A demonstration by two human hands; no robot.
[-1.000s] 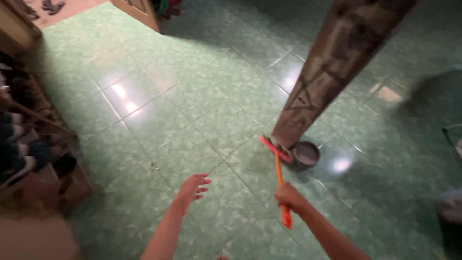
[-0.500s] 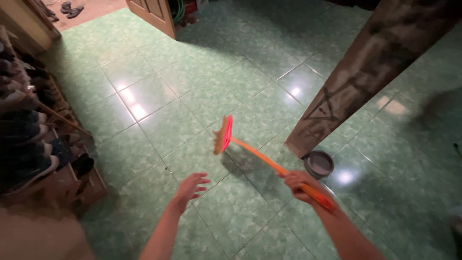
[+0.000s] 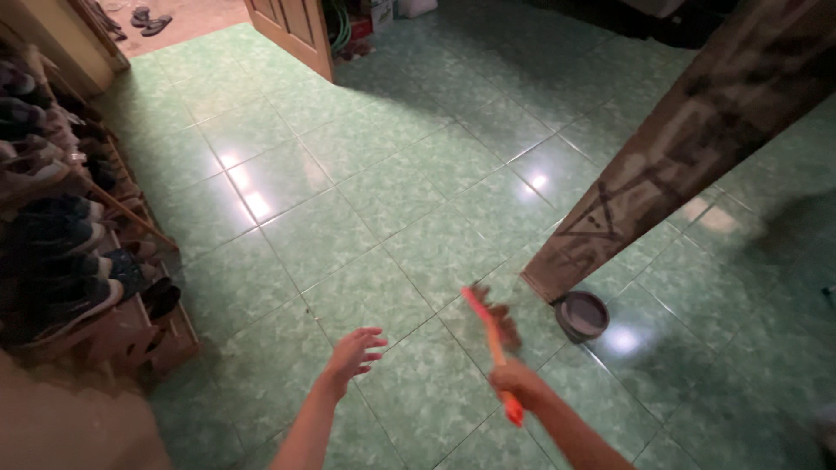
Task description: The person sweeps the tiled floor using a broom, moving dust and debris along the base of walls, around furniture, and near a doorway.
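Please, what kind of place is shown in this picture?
Probably a home entryway: a green tiled floor, a shoe rack full of shoes along the left wall, and a wooden door open to outside.

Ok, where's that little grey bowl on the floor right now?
In the head view, the grey bowl sits on the green tiled floor at the foot of the pillar, right of the broom.

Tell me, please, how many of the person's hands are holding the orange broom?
1: the right hand grips the orange broom by its handle; the left hand is open and empty, apart from it.
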